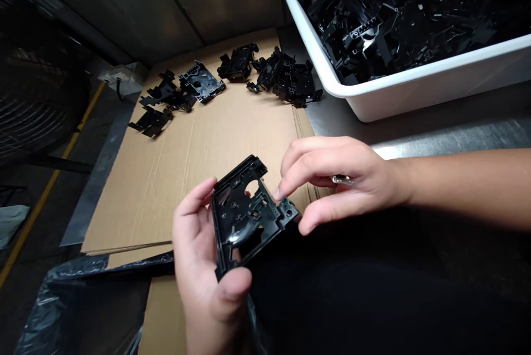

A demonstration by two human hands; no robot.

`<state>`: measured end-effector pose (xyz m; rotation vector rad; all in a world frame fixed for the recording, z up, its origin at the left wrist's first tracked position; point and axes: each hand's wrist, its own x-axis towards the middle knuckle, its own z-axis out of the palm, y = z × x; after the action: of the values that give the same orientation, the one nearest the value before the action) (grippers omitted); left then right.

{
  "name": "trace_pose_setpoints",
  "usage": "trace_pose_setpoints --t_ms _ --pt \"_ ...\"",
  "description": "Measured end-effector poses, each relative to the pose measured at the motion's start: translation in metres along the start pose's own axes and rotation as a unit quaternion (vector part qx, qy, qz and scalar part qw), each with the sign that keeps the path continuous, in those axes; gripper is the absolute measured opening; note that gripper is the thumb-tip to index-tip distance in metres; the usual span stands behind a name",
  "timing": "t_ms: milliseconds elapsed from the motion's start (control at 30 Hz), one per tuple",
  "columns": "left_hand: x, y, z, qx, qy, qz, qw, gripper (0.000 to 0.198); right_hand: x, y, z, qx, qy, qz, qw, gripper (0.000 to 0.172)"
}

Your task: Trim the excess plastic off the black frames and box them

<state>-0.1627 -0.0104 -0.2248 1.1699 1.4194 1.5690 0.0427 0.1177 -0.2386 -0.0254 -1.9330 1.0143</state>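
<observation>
My left hand (203,255) grips a black moulded plastic frame (240,217) by its left edge, fingers behind and thumb at the lower corner. The frame is tilted, with a round hole and several cut-outs showing. At its right corner is my right hand (332,183), index fingertip and thumb on either side, close to or touching it. Tucked in the curled fingers of that hand is a small shiny metal tool (342,179); only its end shows, so its kind is unclear.
Several black plastic parts (201,81) lie along the far side of the stacked cardboard sheets (166,189). A white tub (435,76) heaped with black parts stands at the back right on a metal table. Lower left hangs a dark plastic bag (91,299); a large fan (37,78) is beyond.
</observation>
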Motion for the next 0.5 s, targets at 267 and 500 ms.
trace_pose_setpoints --t_ms 267,500 --pt "0.008 -0.005 0.002 -0.045 -0.014 -0.023 0.999 0.09 -0.001 0.002 0.0 -0.006 0.026 -0.004 1.0 0.03" --pt "0.01 -0.011 -0.001 -0.019 -0.025 -0.004 1.0 0.091 -0.001 0.003 0.0 -0.011 0.024 -0.001 1.0 0.03"
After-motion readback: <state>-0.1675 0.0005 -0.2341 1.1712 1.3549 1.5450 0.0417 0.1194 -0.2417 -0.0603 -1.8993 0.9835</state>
